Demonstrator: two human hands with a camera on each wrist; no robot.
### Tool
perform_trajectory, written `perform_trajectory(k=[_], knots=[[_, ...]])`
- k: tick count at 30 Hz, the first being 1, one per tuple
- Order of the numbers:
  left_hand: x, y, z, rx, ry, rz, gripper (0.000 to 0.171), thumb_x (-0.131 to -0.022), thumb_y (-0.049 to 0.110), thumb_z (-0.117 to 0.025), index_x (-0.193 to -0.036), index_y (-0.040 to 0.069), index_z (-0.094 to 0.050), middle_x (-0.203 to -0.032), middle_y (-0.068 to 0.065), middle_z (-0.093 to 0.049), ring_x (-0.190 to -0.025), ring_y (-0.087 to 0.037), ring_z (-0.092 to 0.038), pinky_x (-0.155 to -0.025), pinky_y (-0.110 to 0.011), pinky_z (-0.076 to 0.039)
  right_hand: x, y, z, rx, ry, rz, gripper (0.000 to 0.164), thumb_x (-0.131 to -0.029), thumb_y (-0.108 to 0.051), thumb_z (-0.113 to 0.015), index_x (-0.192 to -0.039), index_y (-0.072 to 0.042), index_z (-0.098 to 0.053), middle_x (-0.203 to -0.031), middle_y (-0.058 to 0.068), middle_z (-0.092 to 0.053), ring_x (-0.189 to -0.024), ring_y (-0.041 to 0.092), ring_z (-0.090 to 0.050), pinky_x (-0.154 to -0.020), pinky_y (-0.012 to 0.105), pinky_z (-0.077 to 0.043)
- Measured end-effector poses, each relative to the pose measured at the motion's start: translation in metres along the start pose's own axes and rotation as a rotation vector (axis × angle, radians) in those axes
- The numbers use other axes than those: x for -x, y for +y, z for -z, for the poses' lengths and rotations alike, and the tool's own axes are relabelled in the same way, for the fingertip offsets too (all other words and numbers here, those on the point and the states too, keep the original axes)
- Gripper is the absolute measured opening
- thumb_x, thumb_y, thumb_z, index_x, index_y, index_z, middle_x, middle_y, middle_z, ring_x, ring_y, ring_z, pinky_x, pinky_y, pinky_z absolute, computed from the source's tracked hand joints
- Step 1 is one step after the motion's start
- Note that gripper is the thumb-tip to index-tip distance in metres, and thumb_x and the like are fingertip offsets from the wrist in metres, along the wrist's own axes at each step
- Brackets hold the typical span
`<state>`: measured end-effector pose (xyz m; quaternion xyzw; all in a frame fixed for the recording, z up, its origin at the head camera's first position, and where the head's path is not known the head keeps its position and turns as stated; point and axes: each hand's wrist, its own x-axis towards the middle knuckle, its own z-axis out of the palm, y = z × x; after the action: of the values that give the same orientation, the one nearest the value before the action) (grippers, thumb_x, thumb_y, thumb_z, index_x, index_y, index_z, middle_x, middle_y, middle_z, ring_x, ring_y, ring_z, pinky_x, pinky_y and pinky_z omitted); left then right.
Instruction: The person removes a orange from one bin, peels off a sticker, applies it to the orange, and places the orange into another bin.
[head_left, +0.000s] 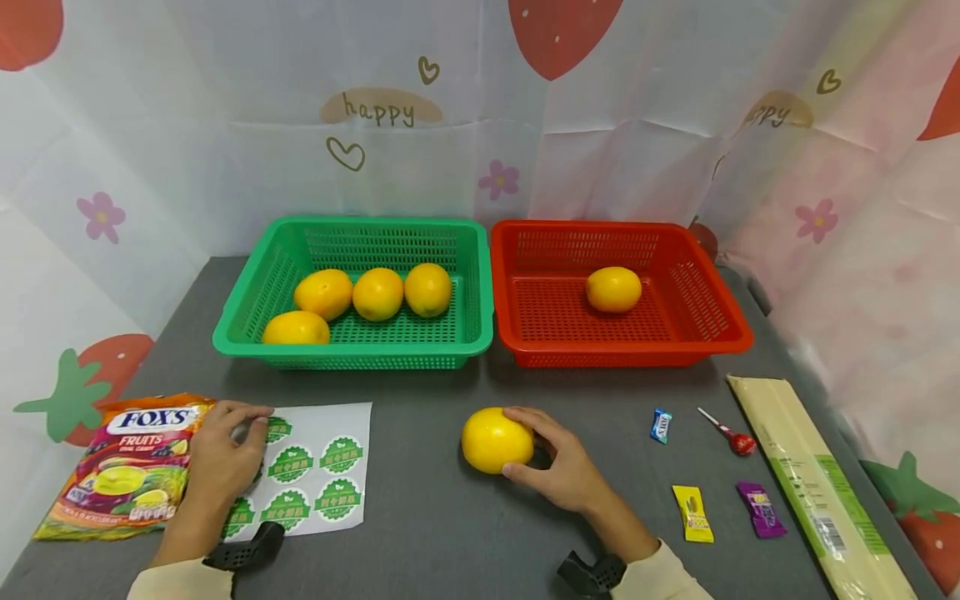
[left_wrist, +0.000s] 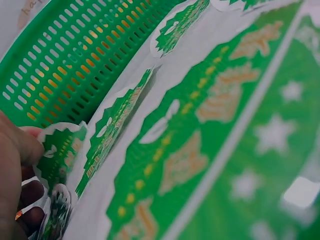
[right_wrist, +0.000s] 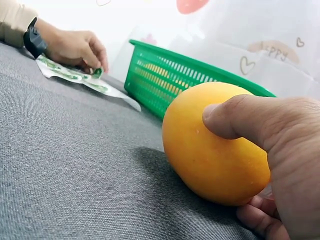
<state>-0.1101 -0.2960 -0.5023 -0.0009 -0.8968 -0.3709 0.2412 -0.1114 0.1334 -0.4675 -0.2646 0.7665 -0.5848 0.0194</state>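
My left hand (head_left: 228, 446) is at the upper left of a white sheet of stickers (head_left: 353, 424). In the left wrist view its thumb and finger pinch the edge of a round green sticker (left_wrist: 61, 145), which is lifted off the white backing. Several more green stickers (head_left: 337, 498) with scalloped edges lie on the sheet. My right hand (head_left: 564, 467) grips a yellow orange (head_left: 491, 442) low over the grey table, its thumb on the near side. Part of the fruit's right side is hidden behind the fingers.
Behind stand a green basket (head_left: 352, 357) holding several oranges (head_left: 378, 294) and a red basket (head_left: 622, 354) with one orange (head_left: 613, 290). A candy bag (head_left: 127, 475) lies left. On the right are wrapped candies (head_left: 693, 513), a lollipop (head_left: 742, 443) and a long noodle-like package (head_left: 821, 492).
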Motion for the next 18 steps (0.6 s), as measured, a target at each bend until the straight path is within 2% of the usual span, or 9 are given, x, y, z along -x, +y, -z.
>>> perform_trajectory(k=[2, 4, 6, 7, 9, 11, 14, 16, 18], knots=[[0.0, 0.0, 0.0, 0.007, -0.001, 0.035, 0.015, -0.096, 0.004, -0.054, -0.101, 0.0, -0.068, -0.1, -0.009, -0.056, -0.097, -0.022, -0.048, -0.084, -0.018, -0.031, 0.0, 0.001, 0.0, -0.002, -0.002, 0.001, 0.06, -0.078, 0.002, -0.078, -0.133, 0.001, -0.054, -0.134, 0.013, -0.052, -0.12, 0.027, -0.049, -0.095, 0.04, -0.044], [0.0, 0.002, 0.0, 0.018, -0.002, 0.074, 0.017, -0.1, 0.008, -0.051, -0.105, 0.001, -0.065, -0.103, -0.008, -0.056, -0.094, -0.019, -0.047, -0.081, -0.019, -0.033, 0.0, 0.001, 0.0, -0.001, -0.002, 0.002, 0.06, -0.078, 0.002, -0.078, -0.134, 0.001, -0.054, -0.134, 0.013, -0.052, -0.12, 0.027, -0.049, -0.095, 0.04, -0.044], [-0.002, 0.003, -0.001, 0.044, 0.019, 0.078, 0.018, -0.101, 0.01, -0.049, -0.108, 0.0, -0.062, -0.102, -0.008, -0.056, -0.089, -0.015, -0.046, -0.077, -0.02, -0.034, 0.0, 0.002, 0.001, 0.002, 0.002, 0.002, 0.06, -0.078, 0.002, -0.078, -0.134, 0.001, -0.054, -0.134, 0.013, -0.052, -0.119, 0.026, -0.05, -0.095, 0.041, -0.044], [-0.003, 0.004, -0.002, 0.061, 0.038, 0.061, 0.018, -0.101, 0.009, -0.049, -0.108, -0.001, -0.062, -0.1, -0.009, -0.056, -0.086, -0.015, -0.044, -0.075, -0.021, -0.033, 0.0, 0.001, 0.002, 0.004, 0.004, 0.002, 0.06, -0.078, 0.002, -0.078, -0.134, 0.001, -0.054, -0.134, 0.013, -0.052, -0.119, 0.026, -0.05, -0.095, 0.041, -0.044], [-0.006, 0.005, -0.001, 0.088, 0.107, -0.019, 0.016, -0.098, 0.003, -0.052, -0.106, -0.003, -0.064, -0.096, -0.011, -0.057, -0.083, -0.011, -0.043, -0.074, -0.022, -0.032, 0.0, 0.001, 0.002, 0.008, 0.002, 0.006, 0.06, -0.078, 0.002, -0.078, -0.134, 0.001, -0.054, -0.134, 0.013, -0.052, -0.119, 0.026, -0.05, -0.095, 0.041, -0.044], [-0.009, 0.007, 0.001, 0.106, 0.18, -0.109, 0.014, -0.093, -0.004, -0.056, -0.1, -0.005, -0.067, -0.092, -0.013, -0.057, -0.085, -0.009, -0.043, -0.074, -0.022, -0.031, -0.001, 0.001, 0.002, 0.011, -0.004, 0.016, 0.06, -0.079, 0.002, -0.077, -0.134, 0.001, -0.054, -0.134, 0.013, -0.051, -0.118, 0.027, -0.05, -0.094, 0.041, -0.045], [-0.012, 0.019, 0.005, 0.111, 0.239, -0.22, 0.014, -0.087, -0.009, -0.059, -0.095, -0.006, -0.07, -0.091, -0.018, -0.054, -0.093, -0.005, -0.042, -0.078, -0.022, -0.029, -0.001, 0.001, 0.001, 0.008, -0.01, 0.022, 0.06, -0.079, 0.002, -0.077, -0.134, 0.002, -0.053, -0.134, 0.013, -0.051, -0.118, 0.027, -0.05, -0.094, 0.041, -0.045], [-0.014, 0.031, 0.007, 0.131, 0.245, -0.256, 0.015, -0.085, -0.01, -0.06, -0.094, -0.004, -0.071, -0.092, -0.019, -0.052, -0.095, -0.003, -0.04, -0.078, -0.023, -0.028, -0.001, 0.001, 0.0, 0.005, -0.01, 0.026, 0.06, -0.079, 0.002, -0.077, -0.134, 0.003, -0.053, -0.134, 0.014, -0.051, -0.118, 0.027, -0.051, -0.093, 0.041, -0.046], [-0.016, 0.046, 0.008, 0.153, 0.218, -0.287, 0.017, -0.084, -0.011, -0.061, -0.095, -0.004, -0.072, -0.092, -0.019, -0.051, -0.097, -0.004, -0.04, -0.081, -0.022, -0.029, 0.0, 0.001, 0.0, -0.002, -0.005, 0.022, 0.06, -0.078, 0.003, -0.077, -0.133, 0.003, -0.054, -0.134, 0.014, -0.052, -0.118, 0.027, -0.051, -0.093, 0.04, -0.046]])
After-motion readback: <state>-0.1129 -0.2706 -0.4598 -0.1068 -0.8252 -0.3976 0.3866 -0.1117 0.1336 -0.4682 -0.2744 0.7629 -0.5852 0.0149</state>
